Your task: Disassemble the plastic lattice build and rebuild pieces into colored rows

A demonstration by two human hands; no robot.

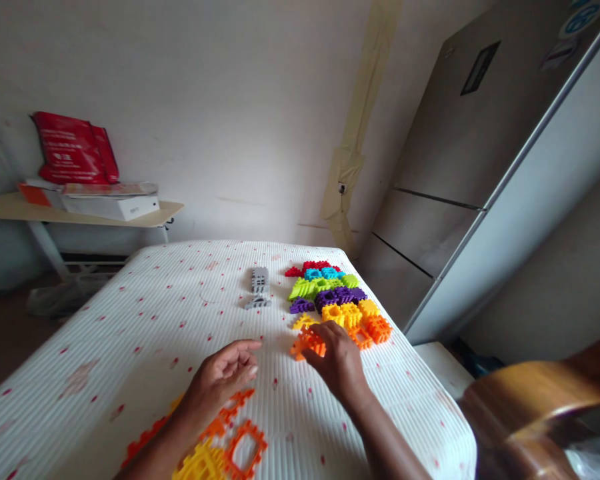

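Observation:
My right hand [339,353] is at the near end of the colour-sorted rows, its thumb and fingers curved around an orange interlocking building block [311,343]. The fingers partly cover this block and its contact points. My left hand [227,368] hovers over the table with fingers loosely bent and apart, nothing between them. Below it lie joined orange pieces [246,450] and yellow pieces [203,461], with red ones [145,440] partly hidden by my left forearm. Close to my right hand are yellow blocks [350,313] and more orange blocks [379,329].
Purple blocks [337,297], green blocks [310,288], blue blocks [323,273] and red blocks [315,267] stand farther back. Grey blocks [260,280] sit apart at centre. A fridge [430,167] and a wooden chair [535,400] flank the table's right side. A side table [80,215] stands left.

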